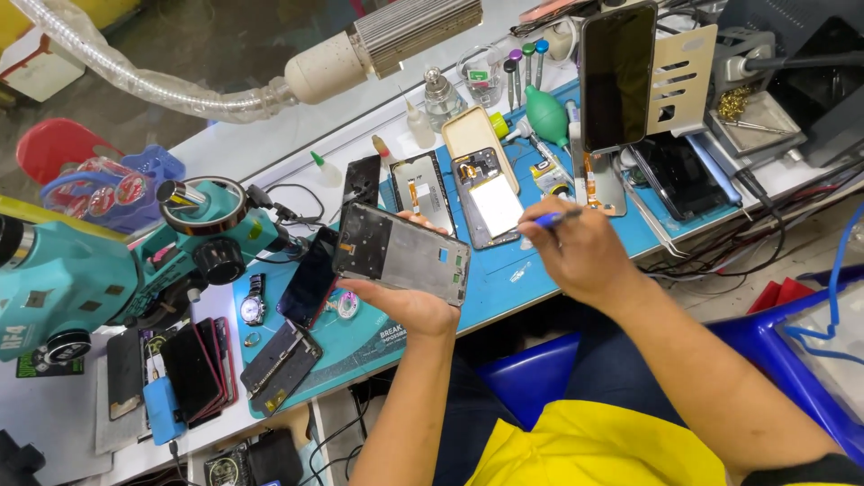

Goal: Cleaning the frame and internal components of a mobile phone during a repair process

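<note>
My left hand [407, 304] holds a bare phone frame [401, 253], grey metal with a dark top end, flat above the blue work mat [504, 283]. My right hand [576, 250] grips a thin blue-handled tool [551, 217], its tip close to an opened phone [487, 195] lying on the mat with its white battery showing. A beige back cover [468, 131] lies just behind that phone, and another frame with an orange flex cable [421, 188] lies to its left.
A teal microscope [108, 270] stands at the left. Several phones [193, 369], a wristwatch [253, 301] and a dark screen [310, 276] lie below it. A phone on a stand [617, 74], a green air blower [546, 114], small bottles and screwdrivers sit at the back. Cables trail at the right.
</note>
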